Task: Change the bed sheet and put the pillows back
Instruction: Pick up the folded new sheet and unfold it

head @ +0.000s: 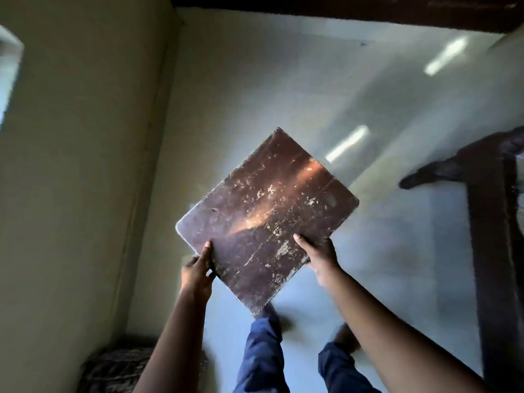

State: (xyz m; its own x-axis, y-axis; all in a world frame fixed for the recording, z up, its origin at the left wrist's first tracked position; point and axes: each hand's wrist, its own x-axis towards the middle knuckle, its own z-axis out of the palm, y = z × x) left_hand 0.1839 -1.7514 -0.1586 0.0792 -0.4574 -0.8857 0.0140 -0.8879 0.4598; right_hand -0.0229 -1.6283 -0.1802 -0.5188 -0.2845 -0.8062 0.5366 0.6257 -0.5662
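left grip: thumb flat on top of the board, fingers curled under its near edge, pinching it.
right grip: the same hold, thumb on top and fingers hidden beneath, on the near edge to the other side of the low corner.
board: worn brown square with rounded corners, in the air, reaching forward from both grips over the floor. whatever is under it is hidden.
sheet and pillows: none in view. the dark frame out past the right grip may be the bed, i cannot tell.
below the grips: my trousers and feet.
outside the left grip: the wall, close, with a dark patterned bundle low against it.
step, as i judge it: clearing this board aside before any sheet work.
doing it well: both grips sit on one edge, so the far end will want to dip. i should hold it level, steer the far corner off the wall and frame, and lower it flat, clear of my feet.
risk: the scuffed top may slip under my thumbs.
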